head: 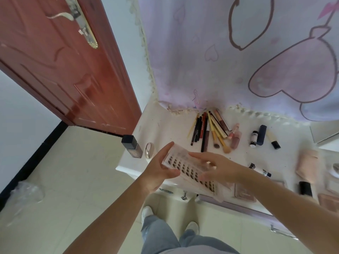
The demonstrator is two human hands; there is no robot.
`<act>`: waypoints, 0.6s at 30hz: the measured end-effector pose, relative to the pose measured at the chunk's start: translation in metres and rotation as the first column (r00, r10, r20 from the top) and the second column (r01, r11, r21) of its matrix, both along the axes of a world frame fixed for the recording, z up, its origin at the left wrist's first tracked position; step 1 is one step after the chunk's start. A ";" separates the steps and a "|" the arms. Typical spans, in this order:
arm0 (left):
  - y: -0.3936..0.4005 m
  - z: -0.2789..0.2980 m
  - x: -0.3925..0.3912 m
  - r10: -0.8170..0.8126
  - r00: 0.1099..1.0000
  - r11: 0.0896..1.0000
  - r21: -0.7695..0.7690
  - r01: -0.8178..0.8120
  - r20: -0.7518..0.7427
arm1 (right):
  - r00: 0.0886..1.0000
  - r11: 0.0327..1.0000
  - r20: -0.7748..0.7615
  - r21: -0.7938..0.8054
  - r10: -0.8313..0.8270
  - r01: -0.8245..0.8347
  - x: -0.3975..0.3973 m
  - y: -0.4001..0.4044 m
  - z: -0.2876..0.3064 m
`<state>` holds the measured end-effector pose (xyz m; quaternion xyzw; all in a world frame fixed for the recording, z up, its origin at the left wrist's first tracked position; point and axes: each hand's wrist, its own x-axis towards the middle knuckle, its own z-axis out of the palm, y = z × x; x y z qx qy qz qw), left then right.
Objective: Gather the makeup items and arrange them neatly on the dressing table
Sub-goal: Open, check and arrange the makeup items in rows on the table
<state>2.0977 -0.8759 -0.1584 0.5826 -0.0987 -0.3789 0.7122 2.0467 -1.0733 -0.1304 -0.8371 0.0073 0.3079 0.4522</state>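
Both hands hold one clear lash case (190,171) above the near left edge of the white bench (165,129). The left hand (159,169) grasps the left end of the case, with the thumb over its near side and the fingers behind it. The right hand (218,167) lies on top of the case with the fingers curved over it, so its grip also is on the case. The case is tilted, its left end higher and farther, and rows of dark lashes show through the lid. On the far left corner of the bench stands a bottle (132,146) with a black cap, and just right of it lies a small oval mirror (149,150). At the far middle, against the pink curtain (238,52), a bundle of pencils (199,131) and brushes (220,138) lies fanned out. Right of them are pink tubes (235,137), then a white tube (253,139), a dark blue tube (262,135) and a cream stick (273,139), near each other but apart. On the near right lie a palette (244,194) and a black tube (305,188). A red door (64,61) is at the left.
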 end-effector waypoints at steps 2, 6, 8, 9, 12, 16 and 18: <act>0.003 0.002 0.000 -0.023 1.000 0.999 -0.039 0.023 -0.006 | 0.998 0.995 -0.039 0.083 -0.044 0.047 0.003 -0.002 0.000; 0.013 0.008 0.003 0.006 0.997 0.997 -0.071 -0.011 -0.073 | 0.987 0.962 -0.047 0.218 -0.156 0.163 0.019 -0.015 -0.007; 0.018 0.011 0.009 0.077 0.989 0.997 -0.012 -0.079 -0.123 | 0.974 0.929 -0.122 0.296 -0.192 0.221 0.031 -0.023 0.001; 0.019 0.013 0.013 0.114 0.984 0.993 0.019 -0.113 -0.137 | 0.970 0.918 -0.164 0.326 -0.180 0.226 0.039 -0.028 0.007; 0.019 0.026 0.025 0.216 0.966 0.976 0.073 -0.207 -0.143 | 0.959 0.942 -0.231 0.250 -0.166 0.224 0.061 -0.038 0.033; 0.022 0.050 0.050 0.327 0.932 0.944 0.004 -0.330 -0.158 | 0.811 0.821 0.177 0.262 -0.557 0.507 0.090 -0.061 0.056; 0.025 0.061 0.067 0.364 0.916 0.924 -0.056 -0.378 -0.170 | 0.696 0.694 0.165 0.392 -0.699 0.604 0.100 -0.063 0.066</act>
